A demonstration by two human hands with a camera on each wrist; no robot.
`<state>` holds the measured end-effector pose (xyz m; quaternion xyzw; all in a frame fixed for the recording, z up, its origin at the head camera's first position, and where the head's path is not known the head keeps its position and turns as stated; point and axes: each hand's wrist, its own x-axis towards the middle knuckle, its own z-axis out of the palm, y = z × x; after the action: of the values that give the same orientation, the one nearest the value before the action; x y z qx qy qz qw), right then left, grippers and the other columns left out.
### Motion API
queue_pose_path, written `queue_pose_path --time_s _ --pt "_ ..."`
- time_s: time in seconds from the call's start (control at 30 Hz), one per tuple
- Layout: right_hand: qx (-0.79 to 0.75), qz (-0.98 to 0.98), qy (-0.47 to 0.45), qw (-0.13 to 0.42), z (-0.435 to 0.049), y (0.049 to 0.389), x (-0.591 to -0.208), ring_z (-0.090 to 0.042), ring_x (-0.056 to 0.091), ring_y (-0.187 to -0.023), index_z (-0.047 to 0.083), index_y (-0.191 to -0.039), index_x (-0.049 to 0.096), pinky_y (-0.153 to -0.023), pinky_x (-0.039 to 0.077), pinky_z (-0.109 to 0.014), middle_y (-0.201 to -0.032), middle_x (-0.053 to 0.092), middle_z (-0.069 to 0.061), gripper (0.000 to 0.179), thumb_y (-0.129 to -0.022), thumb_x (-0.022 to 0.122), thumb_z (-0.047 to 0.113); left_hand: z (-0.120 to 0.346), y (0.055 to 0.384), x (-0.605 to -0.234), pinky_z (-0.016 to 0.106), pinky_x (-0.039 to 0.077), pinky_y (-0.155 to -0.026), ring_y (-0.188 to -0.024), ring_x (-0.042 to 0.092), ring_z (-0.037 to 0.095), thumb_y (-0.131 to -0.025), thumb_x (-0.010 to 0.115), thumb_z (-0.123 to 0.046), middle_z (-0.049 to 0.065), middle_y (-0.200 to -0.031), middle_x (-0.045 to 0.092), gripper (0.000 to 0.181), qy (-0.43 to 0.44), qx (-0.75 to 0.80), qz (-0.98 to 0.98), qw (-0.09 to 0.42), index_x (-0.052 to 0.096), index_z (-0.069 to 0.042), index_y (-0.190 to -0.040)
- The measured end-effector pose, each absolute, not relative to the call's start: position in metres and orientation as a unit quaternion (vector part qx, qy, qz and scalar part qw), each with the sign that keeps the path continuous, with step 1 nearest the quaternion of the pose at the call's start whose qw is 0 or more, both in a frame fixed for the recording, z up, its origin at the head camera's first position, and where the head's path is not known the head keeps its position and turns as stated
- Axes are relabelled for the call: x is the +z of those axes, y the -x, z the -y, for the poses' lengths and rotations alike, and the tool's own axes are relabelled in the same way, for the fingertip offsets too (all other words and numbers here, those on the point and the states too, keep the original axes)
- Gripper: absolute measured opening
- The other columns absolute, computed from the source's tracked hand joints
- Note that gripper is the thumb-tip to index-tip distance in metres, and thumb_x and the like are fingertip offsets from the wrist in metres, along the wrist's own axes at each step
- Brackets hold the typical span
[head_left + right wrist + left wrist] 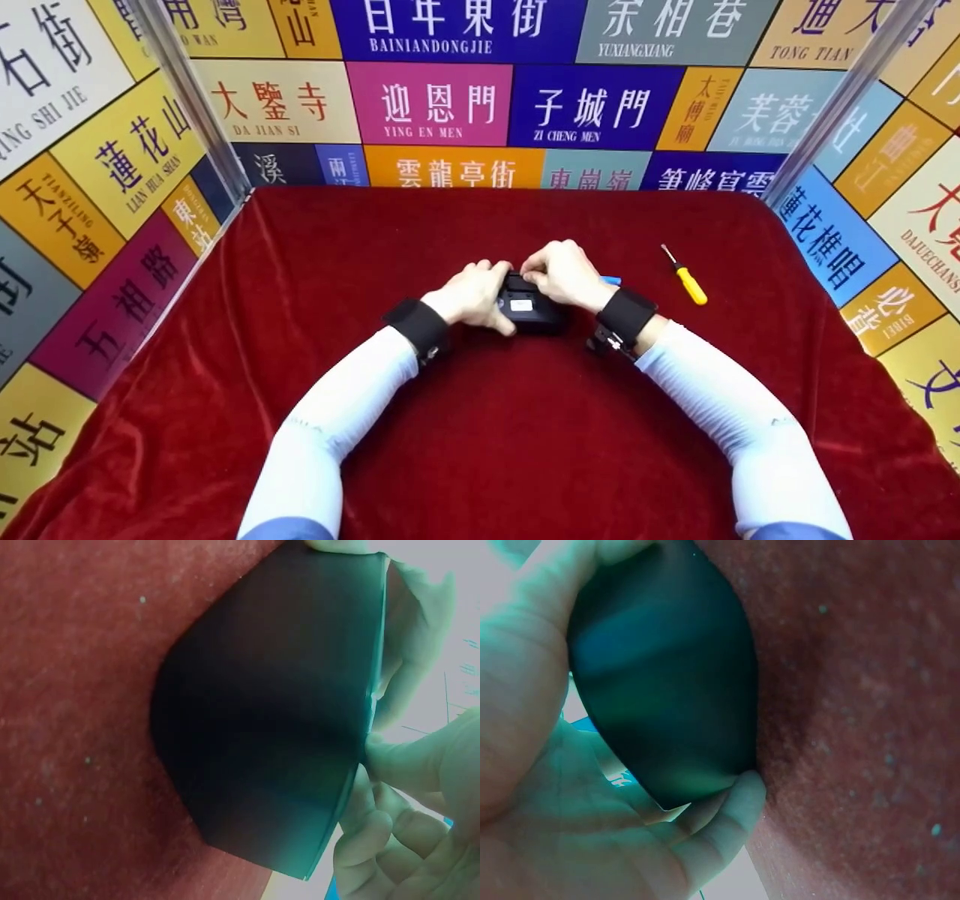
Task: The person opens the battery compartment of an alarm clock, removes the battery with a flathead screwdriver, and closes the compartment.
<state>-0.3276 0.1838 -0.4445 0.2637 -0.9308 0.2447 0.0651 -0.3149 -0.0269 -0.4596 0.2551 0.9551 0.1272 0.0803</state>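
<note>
A black plastic device (pixel 536 321) with a curved body lies on the red cloth, its labelled face up. On that face are a white label (pixel 520 305) and a dark recessed area near the far edge. My left hand (pixel 474 294) grips the device from its left side, thumb at the near end and fingers at the far end. At the far right edge is my right hand (pixel 566 274), fingers curled and thumb against the rim. In the right wrist view the thumb and curled fingers (pixel 364 859) meet at the device's edge; any small part between them is hidden.
A screwdriver (pixel 690 285) with a yellow handle lies to the right on the red velvet cloth (pixel 525 435). Behind my right wrist a blue object (pixel 611 280) shows only in part. Panels of street signs (pixel 435 105) stand at the back and sides.
</note>
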Motion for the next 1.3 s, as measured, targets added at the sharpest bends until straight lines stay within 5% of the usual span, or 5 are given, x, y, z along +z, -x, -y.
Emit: queue_pose_path --time_s 1.3 --pt "0.179 0.948 -0.251 0.081 -0.1783 0.3234 -0.4455 -0.035 0.078 -0.092 0.016 -0.104 0.092 -0.077 0.066 -0.056 -0.101 0.087 -0.01 0.014 -0.094 0.082 0.016 0.0283 0.3127 -0.4589 0.053 0.058 -0.114 -0.131 0.064 0.045 -0.073 0.101 -0.047 0.023 -0.142 0.064 0.109 -0.259 0.134 -0.953 0.08 0.048 -0.008 -0.16"
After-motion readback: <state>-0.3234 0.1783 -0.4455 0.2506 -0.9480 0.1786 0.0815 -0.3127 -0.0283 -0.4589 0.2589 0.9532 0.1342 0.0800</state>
